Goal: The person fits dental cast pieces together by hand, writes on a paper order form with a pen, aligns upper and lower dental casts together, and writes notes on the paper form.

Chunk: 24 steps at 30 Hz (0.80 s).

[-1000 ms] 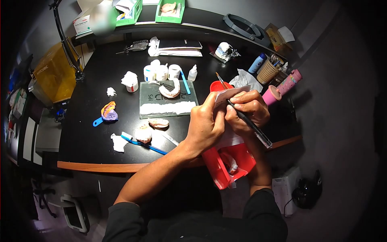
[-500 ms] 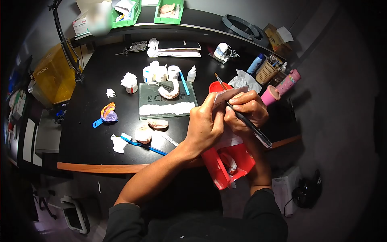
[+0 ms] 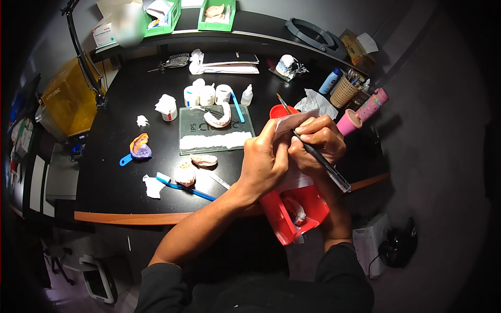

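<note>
Between thumb and fingers, my left hand (image 3: pixel 264 159) grips a slip of paper (image 3: pixel 293 122) above the front edge of the desk. A black pen (image 3: pixel 326 169) is in the closed fingers of my right hand (image 3: pixel 319 143), its tip end against or close to the paper; the exact contact is hidden. Below both hands is a red bin (image 3: pixel 276 216) with a pale object (image 3: pixel 297 210) inside, too dark to identify. Another white sheet (image 3: pixel 296 180) shows between my wrists, partly covered. Behind the paper stand a red cup (image 3: pixel 277 111) and a thin brush (image 3: pixel 284 103).
On the glass slab (image 3: pixel 188 117) lie a dental arch model (image 3: pixel 219 119) and a folded white tissue (image 3: pixel 216 140). A blue toothbrush (image 3: pixel 190 192), plaster casts (image 3: pixel 185 175) and an impression tray (image 3: pixel 140 148) sit nearer me. Pink tumblers (image 3: pixel 349 122) stand at right.
Both hands stay almost in place, with the paper and pen still held. The whole view has shifted very slightly.
</note>
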Tool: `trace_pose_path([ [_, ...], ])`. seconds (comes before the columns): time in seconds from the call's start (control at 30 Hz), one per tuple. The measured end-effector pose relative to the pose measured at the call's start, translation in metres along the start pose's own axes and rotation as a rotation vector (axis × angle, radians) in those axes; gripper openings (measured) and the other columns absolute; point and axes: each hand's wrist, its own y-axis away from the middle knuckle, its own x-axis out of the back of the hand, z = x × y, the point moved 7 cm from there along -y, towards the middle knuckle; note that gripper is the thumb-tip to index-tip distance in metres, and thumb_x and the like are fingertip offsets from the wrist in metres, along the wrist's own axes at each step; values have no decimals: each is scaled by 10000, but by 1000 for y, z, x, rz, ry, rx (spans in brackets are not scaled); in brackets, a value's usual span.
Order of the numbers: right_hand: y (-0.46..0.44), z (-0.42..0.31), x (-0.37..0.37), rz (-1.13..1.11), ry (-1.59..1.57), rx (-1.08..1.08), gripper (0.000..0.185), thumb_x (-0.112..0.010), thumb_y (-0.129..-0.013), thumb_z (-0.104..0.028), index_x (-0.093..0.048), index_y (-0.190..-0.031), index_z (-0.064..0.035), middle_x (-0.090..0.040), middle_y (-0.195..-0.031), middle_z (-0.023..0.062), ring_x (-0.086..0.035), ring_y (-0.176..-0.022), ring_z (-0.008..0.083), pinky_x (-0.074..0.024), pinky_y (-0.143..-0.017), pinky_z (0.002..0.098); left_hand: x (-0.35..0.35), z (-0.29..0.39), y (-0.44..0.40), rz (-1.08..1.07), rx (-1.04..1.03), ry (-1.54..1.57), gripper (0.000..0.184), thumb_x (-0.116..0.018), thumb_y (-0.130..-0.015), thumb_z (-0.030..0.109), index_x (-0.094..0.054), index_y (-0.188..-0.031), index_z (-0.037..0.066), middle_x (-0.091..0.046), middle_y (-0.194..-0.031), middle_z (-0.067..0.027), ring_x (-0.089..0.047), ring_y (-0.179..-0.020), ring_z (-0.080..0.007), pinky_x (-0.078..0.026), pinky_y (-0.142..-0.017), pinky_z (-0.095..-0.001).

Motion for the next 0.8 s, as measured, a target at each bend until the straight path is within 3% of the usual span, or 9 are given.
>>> trace_pose_path([
  [0.73,5,4,4,-3,41,-40,299,-790,-663,100,-578,-798,-62,-659,-841,91,-693,-724,194,-571,-653,314,1,2,-1,6,15,-4,198,-612,-973,-17,-635,-1169,-32,-735,-871,-156,-720,-786,-174,-550,-691,-329],
  [0.8,7,4,3,-38,-3,-32,308,-751,-717,139,-565,-869,-54,-644,-910,108,-675,-772,190,-568,-696,319,2,3,0,14,0,0,195,-615,-973,-16,-637,-1166,-32,-737,-873,-157,-721,-786,-175,-551,-693,-330],
])
